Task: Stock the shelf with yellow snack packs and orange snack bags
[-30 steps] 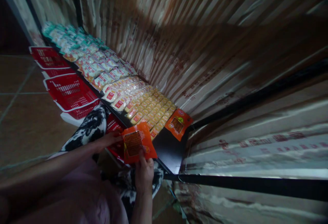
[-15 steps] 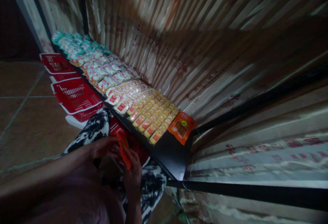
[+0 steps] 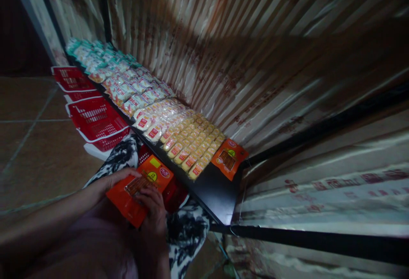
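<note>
An orange snack packet (image 3: pixel 161 171) with a clear window and a round logo lies face up between my two hands, above my lap. My left hand (image 3: pixel 123 177) grips its left edge. Fingers of my right hand (image 3: pixel 153 206) rest across its front near the window, while the right thumb is hidden. A second orange packet (image 3: pixel 229 158) of the same look lies on the black shelf (image 3: pixel 215 194), at its right end. Beside that one are rows of small yellow-wrapped packs (image 3: pixel 187 145).
Further left on the shelf sit white packs (image 3: pixel 140 93) and green-topped packs (image 3: pixel 92 53). Red baskets (image 3: pixel 96 115) stand on the tiled floor to the left, another red basket (image 3: pixel 174 191) below my hands. A pleated curtain (image 3: pixel 255 57) hangs behind; a dark rail (image 3: pixel 319 243) runs right.
The orange packet was edge-on between my hands and now its printed front faces up. My right hand has shifted left and its fingers now lie over the front.
</note>
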`<state>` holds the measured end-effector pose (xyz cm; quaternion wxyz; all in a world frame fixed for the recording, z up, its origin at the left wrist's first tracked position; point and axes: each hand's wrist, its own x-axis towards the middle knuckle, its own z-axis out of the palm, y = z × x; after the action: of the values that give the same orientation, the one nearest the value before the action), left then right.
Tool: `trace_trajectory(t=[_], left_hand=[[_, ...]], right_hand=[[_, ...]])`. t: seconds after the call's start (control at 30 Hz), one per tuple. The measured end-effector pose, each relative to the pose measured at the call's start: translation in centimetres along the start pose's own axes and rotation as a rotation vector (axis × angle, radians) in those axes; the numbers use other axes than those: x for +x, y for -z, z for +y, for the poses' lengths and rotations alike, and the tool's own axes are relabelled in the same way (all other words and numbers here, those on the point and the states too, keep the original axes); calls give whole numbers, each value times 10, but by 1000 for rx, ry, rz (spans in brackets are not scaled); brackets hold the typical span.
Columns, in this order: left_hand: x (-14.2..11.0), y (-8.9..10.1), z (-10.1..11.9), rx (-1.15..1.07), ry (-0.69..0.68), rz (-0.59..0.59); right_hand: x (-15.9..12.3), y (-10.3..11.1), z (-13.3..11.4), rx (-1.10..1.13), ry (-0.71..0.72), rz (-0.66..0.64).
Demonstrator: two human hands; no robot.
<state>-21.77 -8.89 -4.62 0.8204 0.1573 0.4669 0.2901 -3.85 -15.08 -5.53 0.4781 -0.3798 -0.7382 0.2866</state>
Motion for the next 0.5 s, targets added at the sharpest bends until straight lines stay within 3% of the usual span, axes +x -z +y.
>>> trace_trajectory(t=[0.07, 0.13, 0.33, 0.5], left_hand=[[4, 9, -1, -141, 157, -182], [7, 14, 0, -220, 211, -252], [-3, 6, 18, -241, 90, -139], [-9, -5, 25, -287, 82, -176]], right_hand=[[-1, -2, -1, -1, 6, -29], [-2, -5, -2, -53, 33, -51], [-4, -8, -2, -422, -12, -81], [-1, -2, 12, -371, -41, -42]])
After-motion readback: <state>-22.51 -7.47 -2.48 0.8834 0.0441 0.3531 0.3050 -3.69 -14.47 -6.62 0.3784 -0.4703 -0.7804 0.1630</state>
